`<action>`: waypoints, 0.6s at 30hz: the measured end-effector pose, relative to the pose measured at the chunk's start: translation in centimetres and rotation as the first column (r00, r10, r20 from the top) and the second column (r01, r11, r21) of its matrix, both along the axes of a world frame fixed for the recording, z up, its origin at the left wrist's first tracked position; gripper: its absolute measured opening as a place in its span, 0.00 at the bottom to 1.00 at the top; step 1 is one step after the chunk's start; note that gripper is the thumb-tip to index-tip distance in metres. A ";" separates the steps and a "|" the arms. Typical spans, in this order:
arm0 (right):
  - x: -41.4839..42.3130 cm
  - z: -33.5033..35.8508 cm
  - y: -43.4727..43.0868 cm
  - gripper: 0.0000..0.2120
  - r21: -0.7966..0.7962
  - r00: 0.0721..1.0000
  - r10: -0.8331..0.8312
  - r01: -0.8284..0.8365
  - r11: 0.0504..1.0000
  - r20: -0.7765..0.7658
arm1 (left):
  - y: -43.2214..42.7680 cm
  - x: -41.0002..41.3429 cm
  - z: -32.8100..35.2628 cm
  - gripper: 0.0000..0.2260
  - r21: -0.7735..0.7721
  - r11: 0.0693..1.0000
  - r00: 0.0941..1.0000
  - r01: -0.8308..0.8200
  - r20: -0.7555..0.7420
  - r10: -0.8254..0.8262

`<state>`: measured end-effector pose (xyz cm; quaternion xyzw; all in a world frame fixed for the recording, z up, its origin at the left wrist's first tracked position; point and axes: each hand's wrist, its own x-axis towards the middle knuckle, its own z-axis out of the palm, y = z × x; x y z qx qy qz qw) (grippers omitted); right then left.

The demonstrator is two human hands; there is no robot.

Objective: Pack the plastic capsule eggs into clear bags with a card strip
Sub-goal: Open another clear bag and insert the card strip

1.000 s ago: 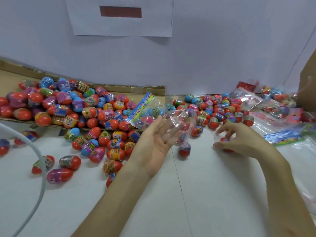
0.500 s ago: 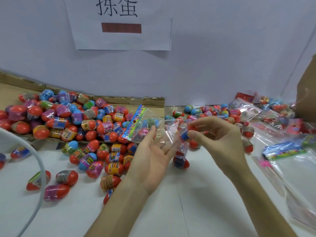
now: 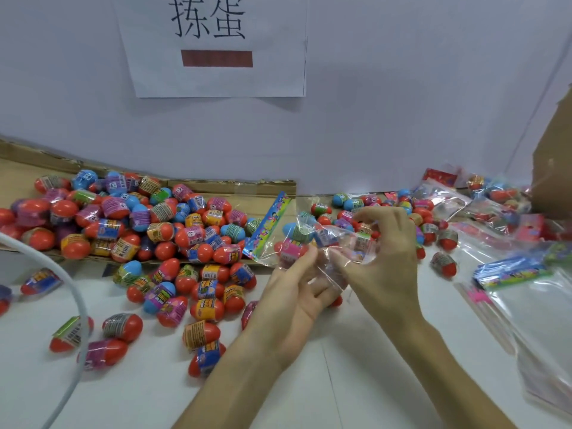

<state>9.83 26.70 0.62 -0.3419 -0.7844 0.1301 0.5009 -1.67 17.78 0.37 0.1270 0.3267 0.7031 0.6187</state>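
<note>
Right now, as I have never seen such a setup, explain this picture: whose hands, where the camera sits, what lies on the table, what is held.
No machine: a person works with bare hands, filmed by one camera on their head, looking down. On the white table lie a cardboard tray, many plastic eggs, filled bags far right, empty bags nearer. The left hand supports a clear bag with a colourful card strip and eggs inside; the right hand, fingers curled, grips its other end.

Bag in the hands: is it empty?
No, several eggs lie inside the bag, beside its card strip.
</note>
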 end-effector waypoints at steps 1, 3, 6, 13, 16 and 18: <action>0.2 0.1 0.3 0.22 -0.029 0.999 0.043 -0.042 0.999 0.012 | 0.0 0.0 0.0 0.19 0.000 1.000 1.000 0.006 -0.010 -0.006; 0.6 0.2 0.6 0.19 -0.110 0.987 0.157 -0.152 0.982 0.036 | -0.2 0.1 0.0 0.22 -0.001 1.000 0.999 0.023 -0.036 -0.023; 0.8 0.1 0.6 0.13 -0.159 0.968 0.248 -0.241 0.957 0.023 | -0.4 -0.3 0.0 0.24 -0.001 0.998 0.996 0.062 -0.059 -0.062; 1.0 0.8 0.5 0.10 -0.204 0.948 0.284 -0.310 0.929 -0.146 | -0.5 -2.1 0.2 0.15 0.023 0.996 0.984 0.088 -0.155 -0.083; 1.3 1.0 0.7 0.10 -0.236 0.940 0.287 -0.326 0.916 -0.186 | -0.4 -3.2 0.8 0.15 0.025 0.999 0.981 -0.026 -0.189 0.030; 1.4 1.3 0.8 0.10 -0.249 0.936 0.289 -0.334 0.909 -0.201 | -0.5 -3.7 1.0 0.18 0.006 0.998 0.979 -0.068 -0.194 0.068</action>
